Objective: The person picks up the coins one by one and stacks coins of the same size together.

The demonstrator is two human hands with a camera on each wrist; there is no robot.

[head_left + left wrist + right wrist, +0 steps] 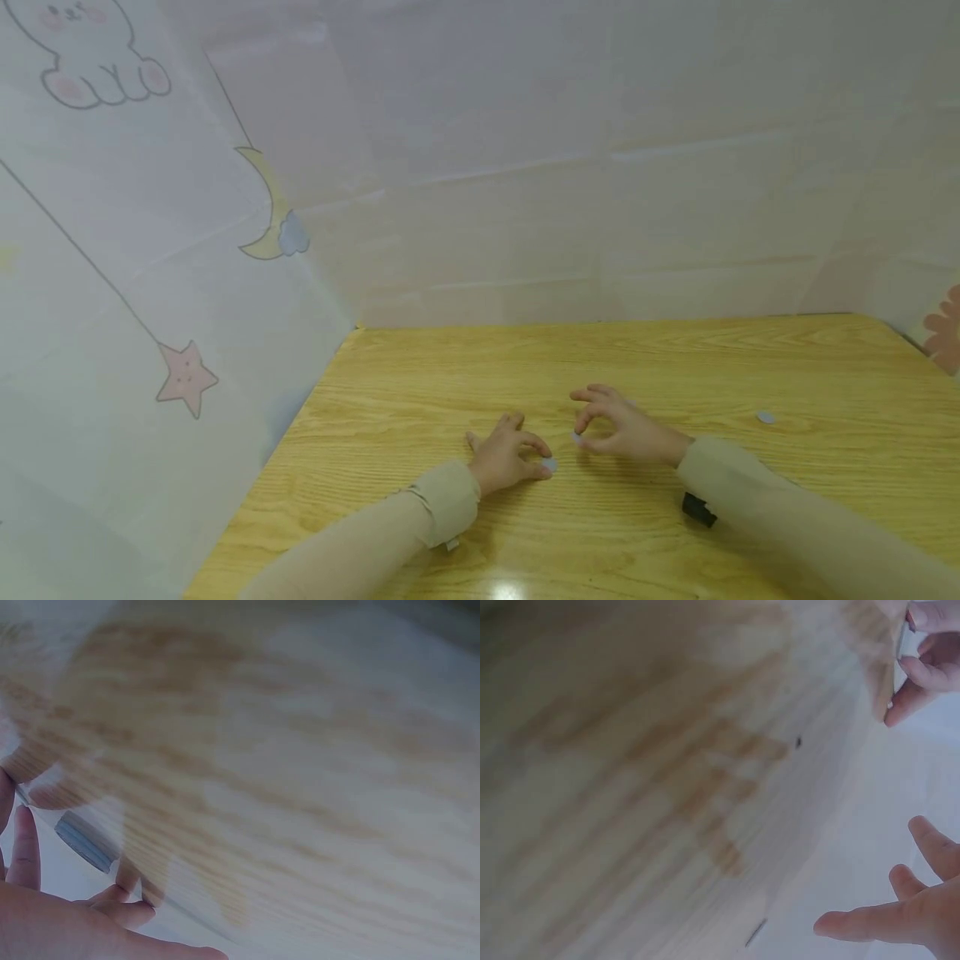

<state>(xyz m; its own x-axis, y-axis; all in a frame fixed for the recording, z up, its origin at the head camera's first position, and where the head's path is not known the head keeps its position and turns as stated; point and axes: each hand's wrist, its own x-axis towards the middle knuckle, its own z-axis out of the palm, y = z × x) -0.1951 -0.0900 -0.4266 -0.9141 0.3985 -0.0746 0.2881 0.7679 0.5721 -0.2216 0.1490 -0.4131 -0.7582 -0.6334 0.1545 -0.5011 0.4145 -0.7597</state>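
In the head view, my left hand (510, 457) is low over the wooden table, with its thumb and index finger at opposite edges of a small white disc (550, 465). Up and to the right of it, my right hand (618, 427) pinches another white disc (577, 437) between thumb and index fingertip, that disc tilted on edge. Its other fingers extend forward. The left wrist view catches a hand (67, 922) at the lower left. In the right wrist view, spread fingers (862, 922) reach in from the lower right.
One more white disc (765, 417) lies on the wooden table (465, 358) to the right. A black object (698, 509) shows beneath the right sleeve. Pale printed sheeting (480, 208) rises along the table's back and left edges.
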